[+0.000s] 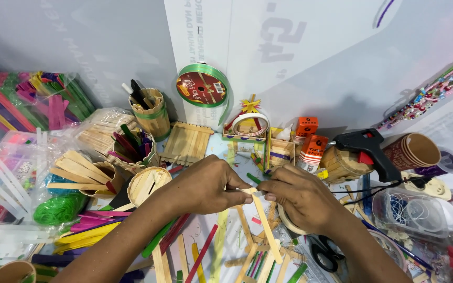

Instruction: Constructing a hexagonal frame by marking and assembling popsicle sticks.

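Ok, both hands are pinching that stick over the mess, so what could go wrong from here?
The left hand and right hand pinch only one end of the plain wooden stick, so its free end may swing into the loose sticks beneath. The glue gun cord trails beside the right hand and might snag.

The table point(221, 238) is almost wholly covered, and only small pale patches of its top are seen between loose coloured craft sticks point(174, 236). A flat panel of plain wooden sticks point(187, 142) is laid near the back wall, beside a small barrel of sticks point(150, 112) bound with a green band. A black glue gun point(370, 149) is rested at the right, next to a stack of brown paper cups point(415, 151). Black-handled scissors point(323, 252) are laid flat near the front, and a clear plastic tub point(410, 212) is set at the right edge.
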